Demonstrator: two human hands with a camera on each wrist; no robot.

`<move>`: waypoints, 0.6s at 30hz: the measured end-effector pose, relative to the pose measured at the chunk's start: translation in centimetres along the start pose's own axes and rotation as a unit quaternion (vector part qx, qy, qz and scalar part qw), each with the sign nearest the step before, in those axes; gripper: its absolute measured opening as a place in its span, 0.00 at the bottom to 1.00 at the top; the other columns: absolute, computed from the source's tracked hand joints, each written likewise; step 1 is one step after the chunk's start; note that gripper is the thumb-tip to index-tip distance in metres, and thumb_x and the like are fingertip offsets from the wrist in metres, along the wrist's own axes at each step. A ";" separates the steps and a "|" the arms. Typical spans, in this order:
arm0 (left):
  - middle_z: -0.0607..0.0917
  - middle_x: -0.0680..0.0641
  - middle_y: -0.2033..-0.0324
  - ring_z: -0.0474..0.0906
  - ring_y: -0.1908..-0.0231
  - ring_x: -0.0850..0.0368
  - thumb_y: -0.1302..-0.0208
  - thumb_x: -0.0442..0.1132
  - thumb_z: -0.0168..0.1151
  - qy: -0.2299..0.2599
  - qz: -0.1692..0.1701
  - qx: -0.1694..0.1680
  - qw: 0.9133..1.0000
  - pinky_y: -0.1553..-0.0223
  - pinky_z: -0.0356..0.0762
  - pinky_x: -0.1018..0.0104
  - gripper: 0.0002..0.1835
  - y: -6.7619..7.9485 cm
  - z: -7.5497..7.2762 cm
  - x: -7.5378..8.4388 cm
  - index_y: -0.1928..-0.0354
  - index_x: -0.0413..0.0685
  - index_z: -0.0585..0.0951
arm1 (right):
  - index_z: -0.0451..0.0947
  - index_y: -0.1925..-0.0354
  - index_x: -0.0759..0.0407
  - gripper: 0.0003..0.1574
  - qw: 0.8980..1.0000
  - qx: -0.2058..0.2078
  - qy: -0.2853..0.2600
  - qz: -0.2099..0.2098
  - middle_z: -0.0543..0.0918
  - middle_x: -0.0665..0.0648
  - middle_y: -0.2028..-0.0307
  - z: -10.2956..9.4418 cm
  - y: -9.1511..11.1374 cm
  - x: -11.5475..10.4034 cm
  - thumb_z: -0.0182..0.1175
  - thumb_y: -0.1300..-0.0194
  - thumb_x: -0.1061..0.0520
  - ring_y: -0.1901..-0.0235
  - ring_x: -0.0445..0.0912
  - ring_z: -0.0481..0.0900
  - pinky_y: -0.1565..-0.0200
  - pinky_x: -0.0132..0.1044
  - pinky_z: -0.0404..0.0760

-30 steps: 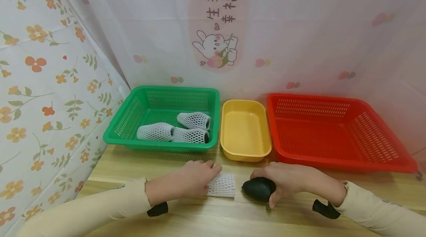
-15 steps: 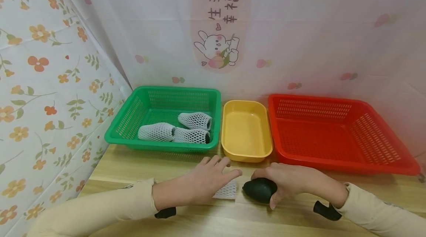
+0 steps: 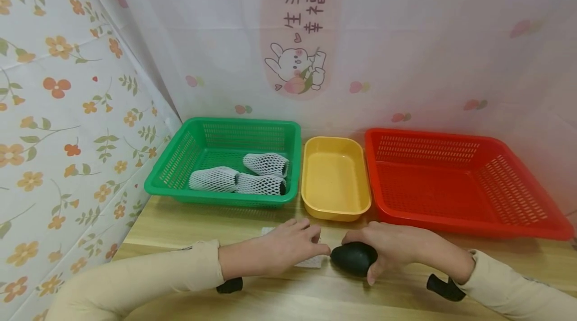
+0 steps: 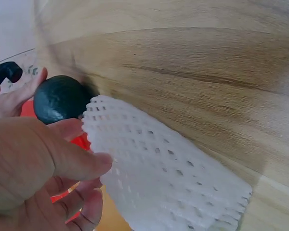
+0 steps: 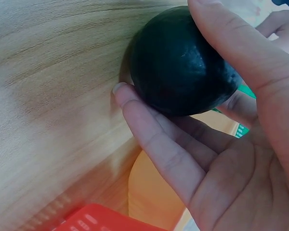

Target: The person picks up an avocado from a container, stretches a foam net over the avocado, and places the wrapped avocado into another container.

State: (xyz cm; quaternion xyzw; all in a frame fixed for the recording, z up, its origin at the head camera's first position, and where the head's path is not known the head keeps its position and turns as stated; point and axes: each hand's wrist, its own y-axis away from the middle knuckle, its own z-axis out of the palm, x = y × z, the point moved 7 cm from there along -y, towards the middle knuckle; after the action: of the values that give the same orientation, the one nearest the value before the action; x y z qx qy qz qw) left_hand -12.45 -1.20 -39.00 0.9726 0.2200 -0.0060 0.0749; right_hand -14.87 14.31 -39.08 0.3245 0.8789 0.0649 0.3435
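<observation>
My right hand (image 3: 396,248) grips a dark green avocado (image 3: 353,259) on the table, its narrow tip pointing left. The right wrist view shows thumb and fingers round the smooth avocado (image 5: 183,62). Left of it, my left hand (image 3: 277,247) is over a white foam net sleeve (image 3: 311,262) and hides much of it. In the left wrist view, the thumb of the left hand (image 4: 43,163) lies on the edge of the foam net sleeve (image 4: 164,163), with the index fingertip behind that edge; the two pinch it. The avocado (image 4: 62,98) is just beyond the index finger.
A green basket (image 3: 221,200) at the back left holds 3 dark items in white foam nets (image 3: 214,179). A shallow yellow tray (image 3: 335,214) stands beside it, and a red basket (image 3: 451,228) is at the right. Behind them hangs a printed cloth (image 3: 405,50).
My left hand has let go of the foam net sleeve, spread its fingers, moved right and come down on the sleeve's right end. The right hand stays on the avocado.
</observation>
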 end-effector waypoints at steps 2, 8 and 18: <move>0.73 0.56 0.54 0.67 0.54 0.58 0.31 0.36 0.67 -0.001 -0.001 -0.001 1.000 0.56 0.70 0.67 0.27 0.0 0.1 0.0 0.35 0.72 0.76 | 0.79 0.44 0.45 0.39 1.000 0.001 0.001 0.000 0.79 0.36 0.56 0.0 0.0 0.0 0.83 0.53 0.46 0.60 0.36 0.76 0.55 0.38 0.79; 0.72 0.55 0.54 0.67 0.55 0.59 0.31 0.35 0.66 0.006 -0.003 -0.005 1.000 0.59 0.71 0.68 0.29 0.2 0.1 0.0 0.32 0.68 0.74 | 0.79 0.44 0.45 0.39 1.000 0.001 0.001 0.001 0.79 0.36 0.55 0.0 0.1 0.1 0.83 0.53 0.44 0.60 0.36 0.76 0.55 0.39 0.79; 0.72 0.52 0.55 0.69 0.56 0.57 0.38 0.32 0.72 -0.006 -0.017 -0.027 0.999 0.59 0.74 0.67 0.33 0.0 0.8 -0.3 0.34 0.66 0.76 | 0.79 0.43 0.47 0.40 1.000 -0.001 -0.001 0.001 0.79 0.36 0.55 0.0 0.0 0.2 0.83 0.54 0.45 0.60 0.36 0.76 0.55 0.38 0.79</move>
State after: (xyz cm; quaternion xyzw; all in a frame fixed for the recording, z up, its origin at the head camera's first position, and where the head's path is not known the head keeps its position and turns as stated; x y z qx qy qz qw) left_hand -12.71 -1.46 -39.75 0.9664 0.2358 -0.0068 0.1019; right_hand -14.97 14.46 -39.24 0.3257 0.8779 0.0654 0.3448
